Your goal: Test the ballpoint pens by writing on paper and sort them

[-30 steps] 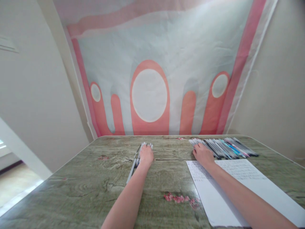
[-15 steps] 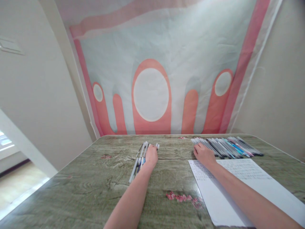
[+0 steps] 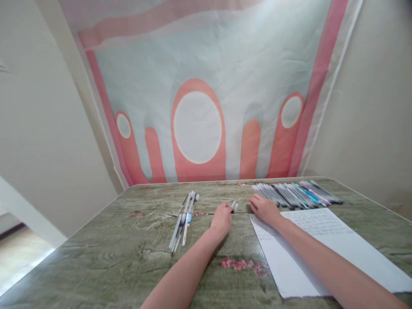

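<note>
Plastic pens [image 3: 235,205], slender, clear, gripped by left hand [image 3: 222,219]; right hand [image 3: 265,210] curled, hold unclear.

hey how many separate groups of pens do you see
3: a row beyond the paper, a loose pile on the left, and some pens at the left hand, which partly hides them. Others may be hidden.

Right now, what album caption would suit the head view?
Left fingers hold pens between a loose bunch and a long row; right fingers lie near the written paper.
</note>
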{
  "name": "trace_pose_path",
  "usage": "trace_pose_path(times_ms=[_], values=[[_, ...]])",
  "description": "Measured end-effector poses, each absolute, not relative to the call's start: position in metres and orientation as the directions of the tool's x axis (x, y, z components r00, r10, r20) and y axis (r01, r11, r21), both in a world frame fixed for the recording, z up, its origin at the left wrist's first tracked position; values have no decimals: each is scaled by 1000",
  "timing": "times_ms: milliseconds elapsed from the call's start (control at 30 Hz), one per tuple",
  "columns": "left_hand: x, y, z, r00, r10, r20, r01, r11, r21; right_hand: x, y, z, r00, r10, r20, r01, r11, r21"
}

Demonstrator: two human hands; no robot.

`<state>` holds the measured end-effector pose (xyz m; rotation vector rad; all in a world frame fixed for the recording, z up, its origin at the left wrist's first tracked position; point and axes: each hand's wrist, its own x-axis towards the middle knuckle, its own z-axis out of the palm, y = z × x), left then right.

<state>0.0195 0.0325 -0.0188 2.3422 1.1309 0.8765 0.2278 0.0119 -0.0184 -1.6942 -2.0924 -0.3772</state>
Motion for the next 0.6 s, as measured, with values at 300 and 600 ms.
trace_pose_path(times_ms=[300, 600], values=[[26, 22, -15, 447, 802, 397, 479, -589, 651, 209, 4, -14, -453, 715, 533, 796, 594, -120], [25, 13, 4, 329, 925, 188, 723, -375, 580, 199, -1, -11, -528, 650, 546, 724, 681, -112]])
